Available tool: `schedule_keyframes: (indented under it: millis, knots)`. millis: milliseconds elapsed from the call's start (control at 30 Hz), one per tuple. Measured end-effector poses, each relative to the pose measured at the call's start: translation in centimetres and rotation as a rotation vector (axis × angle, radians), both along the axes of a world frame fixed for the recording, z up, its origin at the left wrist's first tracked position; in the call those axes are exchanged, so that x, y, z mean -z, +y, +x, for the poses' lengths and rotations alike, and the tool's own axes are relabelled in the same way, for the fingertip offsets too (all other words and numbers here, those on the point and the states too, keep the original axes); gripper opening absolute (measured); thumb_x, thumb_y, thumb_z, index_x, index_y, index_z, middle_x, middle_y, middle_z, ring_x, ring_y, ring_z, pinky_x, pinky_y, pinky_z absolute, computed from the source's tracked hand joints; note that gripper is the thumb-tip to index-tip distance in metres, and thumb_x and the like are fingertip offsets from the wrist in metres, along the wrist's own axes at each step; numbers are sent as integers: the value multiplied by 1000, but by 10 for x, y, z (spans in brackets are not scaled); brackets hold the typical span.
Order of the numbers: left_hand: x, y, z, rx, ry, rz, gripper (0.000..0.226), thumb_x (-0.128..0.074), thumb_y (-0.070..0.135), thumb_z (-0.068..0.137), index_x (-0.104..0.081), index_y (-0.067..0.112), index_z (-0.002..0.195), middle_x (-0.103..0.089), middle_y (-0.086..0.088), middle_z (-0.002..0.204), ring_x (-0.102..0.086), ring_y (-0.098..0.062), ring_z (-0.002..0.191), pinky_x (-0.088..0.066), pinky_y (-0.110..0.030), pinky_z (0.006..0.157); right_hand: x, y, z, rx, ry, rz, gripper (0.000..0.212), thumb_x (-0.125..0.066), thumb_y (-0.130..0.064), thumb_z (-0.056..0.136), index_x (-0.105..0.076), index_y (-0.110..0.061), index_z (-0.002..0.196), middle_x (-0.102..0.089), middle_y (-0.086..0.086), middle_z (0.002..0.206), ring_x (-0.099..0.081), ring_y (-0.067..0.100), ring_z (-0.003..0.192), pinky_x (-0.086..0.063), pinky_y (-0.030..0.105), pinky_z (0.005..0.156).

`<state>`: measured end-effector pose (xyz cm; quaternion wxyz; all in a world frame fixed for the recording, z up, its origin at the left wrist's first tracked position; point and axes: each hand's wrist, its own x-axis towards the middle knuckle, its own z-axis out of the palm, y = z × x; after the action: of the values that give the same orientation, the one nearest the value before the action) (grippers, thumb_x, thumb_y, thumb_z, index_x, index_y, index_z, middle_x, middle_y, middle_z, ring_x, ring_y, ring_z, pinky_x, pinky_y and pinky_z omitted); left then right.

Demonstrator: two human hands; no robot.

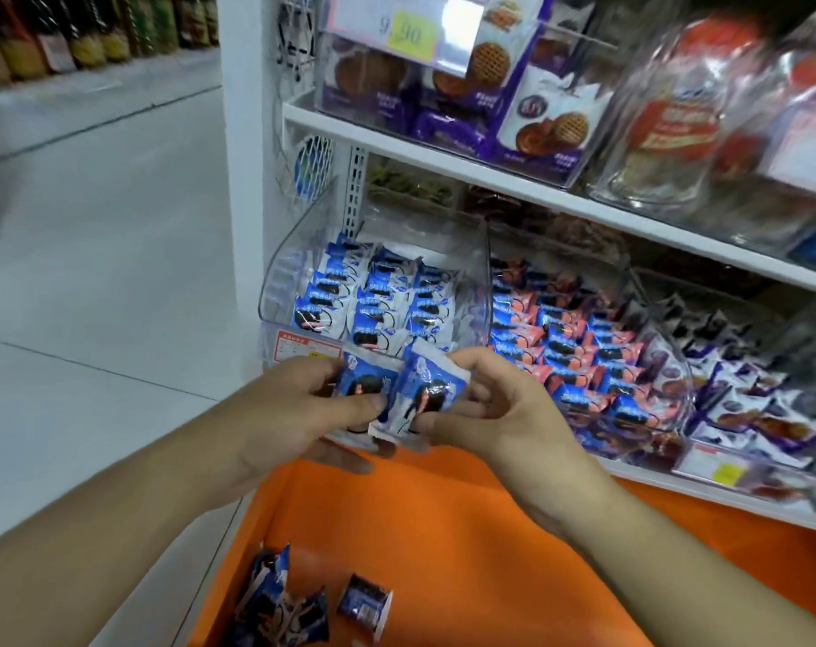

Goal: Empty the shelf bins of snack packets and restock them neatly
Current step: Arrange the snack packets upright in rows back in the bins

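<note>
Left hand (pixel 298 408) and right hand (pixel 495 408) raised together, fingers curled.

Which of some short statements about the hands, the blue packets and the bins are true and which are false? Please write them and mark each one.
1. Both hands hold blue packets in front of the shelf. True: the left hand and the right hand each grip blue packets.
2. The clear bin behind the hands is empty. False: the clear bin holds rows of blue packets.
3. The bin to its right holds pink and blue packets. True: the pink and blue packets lie there.
4. The orange surface below the hands has nothing on it. False: loose packets lie on the orange surface.
5. A yellow price tag hangs on the upper shelf. True: the yellow price tag is there.
</note>
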<state>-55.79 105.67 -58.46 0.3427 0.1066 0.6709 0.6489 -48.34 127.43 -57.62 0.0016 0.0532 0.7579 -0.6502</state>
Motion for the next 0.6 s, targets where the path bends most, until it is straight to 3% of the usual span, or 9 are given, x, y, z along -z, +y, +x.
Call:
schedule_keyframes:
  millis: [100, 167, 200, 233, 367, 500, 600]
  knots:
    - [-3, 7, 3, -32, 59, -51, 28, -76, 14, 91, -71, 17, 118, -80, -6, 104, -78, -28, 92, -64, -51, 82, -6, -2, -7, 60, 17, -95, 53, -85, 5, 79, -60, -9, 123, -50, -4, 69, -54, 15, 65, -49, 25, 66]
    - [-4, 8, 3, -102, 84, -72, 25, -77, 15, 91, -72, 21, 115, -80, -2, 102, -79, -24, 90, -65, -48, 78, -10, -2, -9, 35, 46, -39, 41, -82, 6, 82, -62, -6, 116, -56, -13, 72, -56, 10, 62, -56, 36, 72]
    - [-4, 7, 1, -162, 79, -78, 25, -78, 16, 91, -72, 22, 114, -79, -1, 103, -79, -22, 89, -65, -44, 76, -12, -2, -11, 45, 61, -6, 36, -81, 5, 84, -63, -7, 112, -56, -12, 76, -55, 12, 63, -58, 46, 77]
    - [-3, 4, -3, -227, 66, -82, 25, -79, 16, 91, -72, 23, 114, -79, 0, 104, -78, -21, 88, -66, -42, 75, -15, -1, -14, 68, 80, 37, 32, -81, 4, 85, -65, -9, 110, -56, -11, 79, -53, 13, 65, -57, 46, 78]
    - [2, -16, -22, -382, -8, -104, 32, -72, 10, 93, -68, 22, 123, -76, -5, 111, -78, -21, 92, -65, -43, 77, -22, -2, -44, 90, 178, 311, 31, -77, -2, 88, -70, -27, 105, -62, -10, 92, -57, 6, 77, -49, 20, 72]
    - [2, -36, -35, -411, -15, -106, 29, -63, 10, 99, -67, 20, 126, -78, -6, 111, -78, -22, 94, -65, -43, 80, -18, -15, -106, 41, 215, 510, 32, -76, -9, 86, -68, -32, 108, -65, -6, 97, -61, 11, 85, -51, 19, 73]
    - [2, -49, -39, -440, 23, -126, 22, -62, 12, 100, -68, 23, 118, -80, -3, 103, -78, -21, 93, -65, -43, 78, -9, -27, -151, -89, 165, 662, 28, -81, -16, 86, -66, -32, 103, -65, -9, 99, -62, 7, 84, -52, 20, 73]
